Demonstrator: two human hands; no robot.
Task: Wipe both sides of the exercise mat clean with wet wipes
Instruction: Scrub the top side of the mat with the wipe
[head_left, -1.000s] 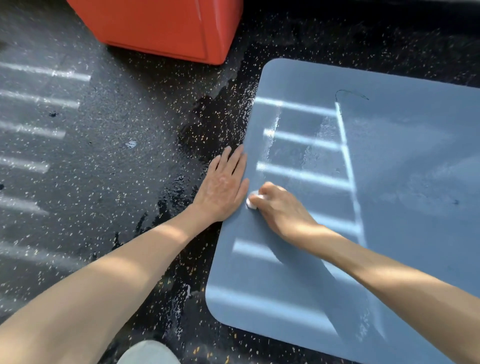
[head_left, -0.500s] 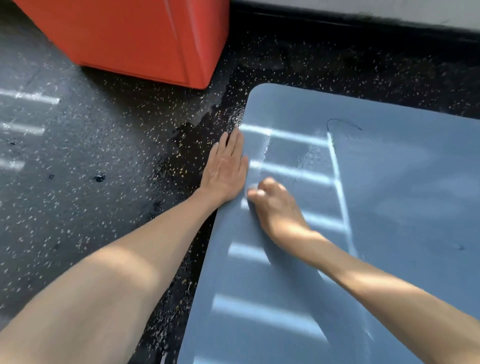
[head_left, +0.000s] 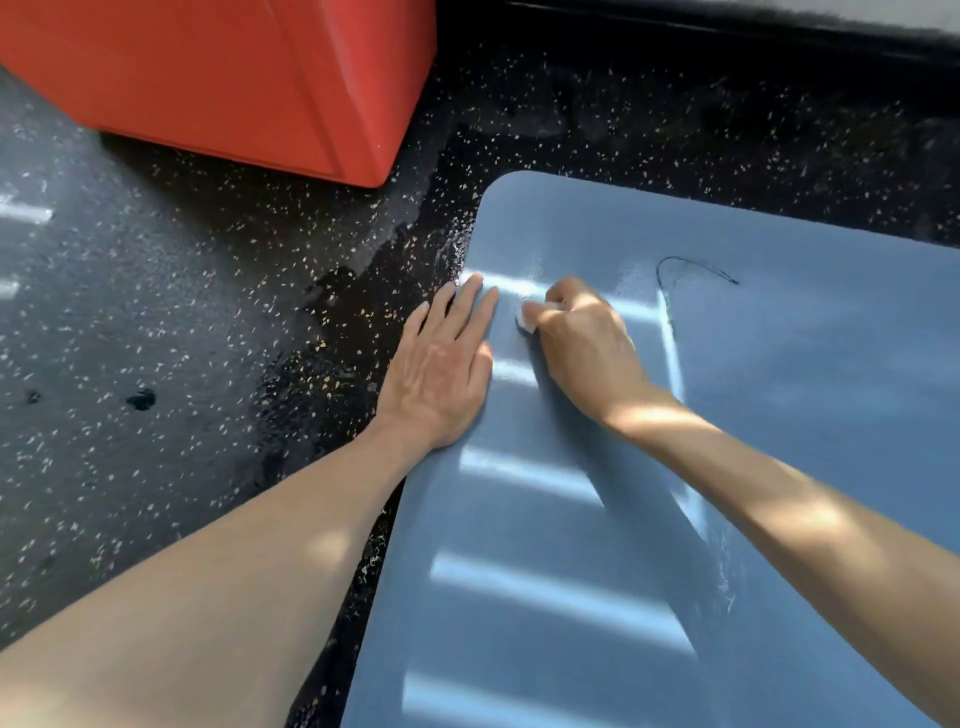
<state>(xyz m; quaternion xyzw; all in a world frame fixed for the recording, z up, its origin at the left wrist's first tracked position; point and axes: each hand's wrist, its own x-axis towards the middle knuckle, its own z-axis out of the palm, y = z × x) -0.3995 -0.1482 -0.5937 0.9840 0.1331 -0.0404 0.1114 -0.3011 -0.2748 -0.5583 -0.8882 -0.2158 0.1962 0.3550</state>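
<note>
Right hand (head_left: 582, 343) grips wipe (head_left: 527, 323) (left hand (head_left: 441, 374) flat) on mat (head_left: 779, 415).

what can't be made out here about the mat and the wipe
Head view only:
- wet wipe: only a white corner shows; the right hand covers the rest.
- exercise mat: right and near ends cut off by the frame; underside hidden against the floor.
- thin dark curl on the mat: too fine to tell hair from pen mark.
- red box: cut off by the top and left edges.
</note>
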